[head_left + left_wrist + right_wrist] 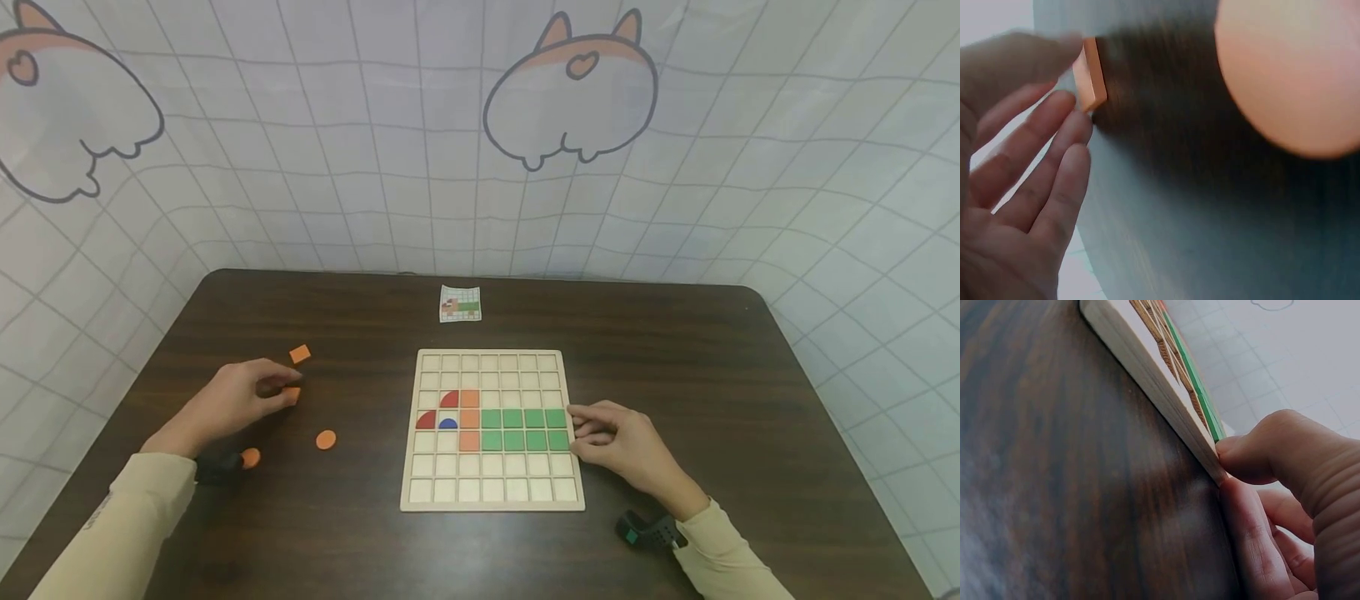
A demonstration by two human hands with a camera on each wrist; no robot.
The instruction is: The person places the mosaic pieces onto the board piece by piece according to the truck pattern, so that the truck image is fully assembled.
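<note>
My left hand is at the left of the table, its thumb and fingertips around a small orange square tile. A second orange square tile lies just beyond the fingers. Two orange round pieces lie nearer, one partly hidden by the wrist strap. At the middle lies a pale wooden grid board with green squares, orange squares, two red quarter circles and a blue half circle. My right hand touches the board's right edge with thumb and index finger.
A small printed pattern card lies behind the board near the table's back edge. The dark wooden table has a white grid-patterned cloth hanging around its back and sides. A black strap sits at my right wrist.
</note>
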